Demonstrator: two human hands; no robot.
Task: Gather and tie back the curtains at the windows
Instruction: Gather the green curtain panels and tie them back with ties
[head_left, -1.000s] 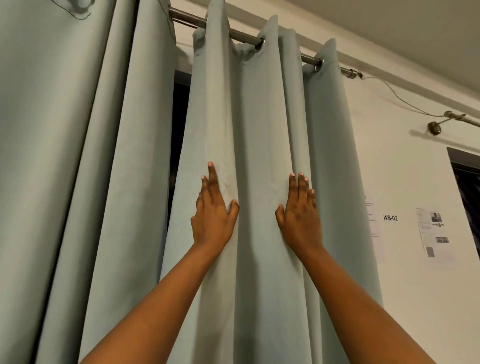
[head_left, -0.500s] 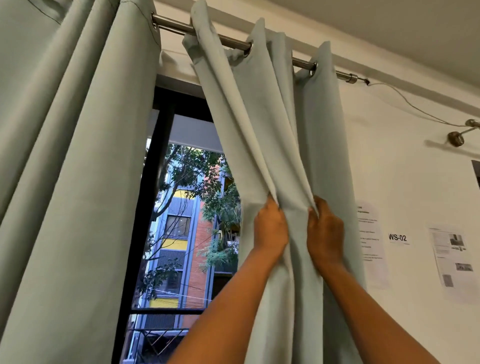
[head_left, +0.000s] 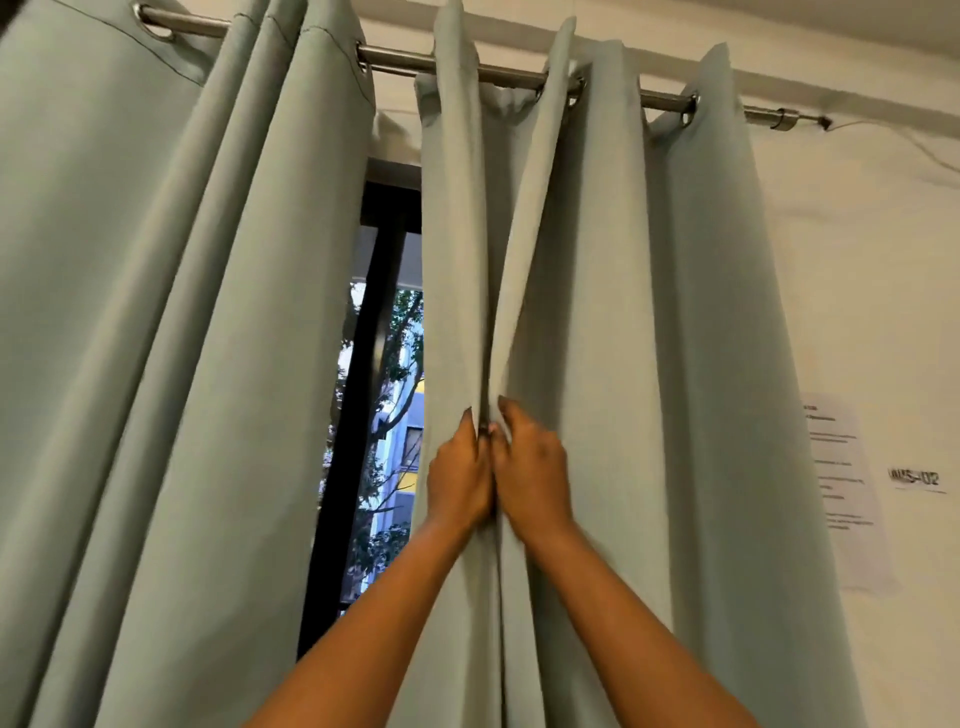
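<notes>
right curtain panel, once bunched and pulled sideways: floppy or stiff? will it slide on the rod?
Likely floppy: the right curtain folds into deep soft pleats where the left hand and right hand grip it. Probably slides easily, since metal eyelets ride a smooth rod. Full-length, opaque-looking cloth suggests some weight, so it may sag without a tie.

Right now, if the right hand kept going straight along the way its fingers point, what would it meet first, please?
The right hand points up along the right curtain, whose folds it already grips. Going on, it would likely slide up that fabric toward the curtain rod; depth is unclear.
</notes>
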